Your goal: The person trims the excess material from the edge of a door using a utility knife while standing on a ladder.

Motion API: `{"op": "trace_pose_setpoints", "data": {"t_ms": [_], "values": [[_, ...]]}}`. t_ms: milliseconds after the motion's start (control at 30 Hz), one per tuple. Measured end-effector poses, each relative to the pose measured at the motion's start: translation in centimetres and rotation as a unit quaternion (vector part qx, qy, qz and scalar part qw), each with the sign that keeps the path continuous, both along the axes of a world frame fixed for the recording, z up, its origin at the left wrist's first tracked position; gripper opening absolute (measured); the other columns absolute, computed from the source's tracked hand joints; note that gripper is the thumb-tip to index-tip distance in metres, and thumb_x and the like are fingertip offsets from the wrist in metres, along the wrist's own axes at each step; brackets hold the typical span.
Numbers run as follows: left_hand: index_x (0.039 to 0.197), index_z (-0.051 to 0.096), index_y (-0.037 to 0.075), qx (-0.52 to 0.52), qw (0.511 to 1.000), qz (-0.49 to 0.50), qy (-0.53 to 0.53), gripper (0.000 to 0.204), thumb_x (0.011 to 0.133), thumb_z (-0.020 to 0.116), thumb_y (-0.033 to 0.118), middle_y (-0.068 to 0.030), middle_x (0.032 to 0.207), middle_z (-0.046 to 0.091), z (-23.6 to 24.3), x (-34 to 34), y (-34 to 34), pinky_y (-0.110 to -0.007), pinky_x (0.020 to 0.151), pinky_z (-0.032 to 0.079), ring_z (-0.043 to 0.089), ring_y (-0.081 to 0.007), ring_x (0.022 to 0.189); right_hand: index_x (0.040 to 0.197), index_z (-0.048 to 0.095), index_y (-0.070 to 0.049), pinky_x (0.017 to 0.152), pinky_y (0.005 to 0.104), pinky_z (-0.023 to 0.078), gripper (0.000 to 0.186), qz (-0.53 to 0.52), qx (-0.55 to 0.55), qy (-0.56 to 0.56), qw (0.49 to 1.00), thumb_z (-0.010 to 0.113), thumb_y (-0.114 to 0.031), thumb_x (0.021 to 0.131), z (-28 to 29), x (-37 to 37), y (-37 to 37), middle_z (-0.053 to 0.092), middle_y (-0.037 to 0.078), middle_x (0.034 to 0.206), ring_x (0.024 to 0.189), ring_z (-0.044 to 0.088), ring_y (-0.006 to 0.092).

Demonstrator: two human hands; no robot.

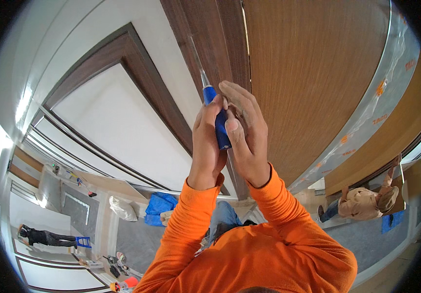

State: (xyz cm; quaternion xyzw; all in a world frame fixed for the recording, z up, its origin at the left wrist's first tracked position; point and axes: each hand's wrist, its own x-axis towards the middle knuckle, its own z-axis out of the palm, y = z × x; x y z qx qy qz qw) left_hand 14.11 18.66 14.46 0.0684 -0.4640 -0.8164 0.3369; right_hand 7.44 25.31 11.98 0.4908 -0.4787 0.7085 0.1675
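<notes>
Both of my hands are raised in front of me around a screwdriver [210, 95] with a blue handle and a long thin metal shaft. My left hand [204, 144] closes around the handle from the left, thumb along its side. From the other side my right hand [250, 134] cups the handle, its thumb lying against the blue grip. The shaft points up and away, crossing in front of a dark brown wood strip [227, 53]. Whether its tip touches the strip I cannot tell. The handle's lower end shows between my palms.
Right of the strip stands a brown wood-grain panel [308, 73], with a strip of printed clear film [366, 127] beyond it. White panels with dark frames [142, 58] fill the left. One person [366, 201] works at lower right, another [44, 237] at far left beside a blue stool [83, 242].
</notes>
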Motion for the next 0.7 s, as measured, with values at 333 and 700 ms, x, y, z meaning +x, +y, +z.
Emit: {"op": "trace_pose_setpoints", "data": {"t_ms": [333, 700], "values": [[0.108, 0.06, 0.009, 0.025, 0.999, 0.023, 0.008, 0.03, 0.102, 0.053, 0.037, 0.0019, 0.09, 0.054, 0.2, -0.3, 0.2, -0.025, 0.067, 0.045, 0.054, -0.0092, 0.078, 0.138, 0.057, -0.002, 0.102, 0.0448, 0.048, 0.05, 0.003, 0.013, 0.002, 1.0, 0.059, -0.03, 0.097, 0.0, 0.3, -0.5, 0.055, 0.025, 0.139, 0.123, 0.058, 0.0402], [0.115, 0.061, 0.008, 0.053, 0.997, 0.051, -0.027, 0.04, 0.104, 0.051, 0.045, 0.0006, 0.096, 0.058, -0.4, -1.5, 0.1, -0.026, 0.071, 0.05, 0.06, -0.0099, 0.085, 0.135, 0.061, -0.003, 0.101, 0.0452, 0.049, 0.042, -0.026, -0.004, 0.04, 0.999, 0.055, -0.022, 0.098, 0.0, -0.1, -0.8, 0.057, 0.024, 0.136, 0.121, 0.06, 0.0399]]}}
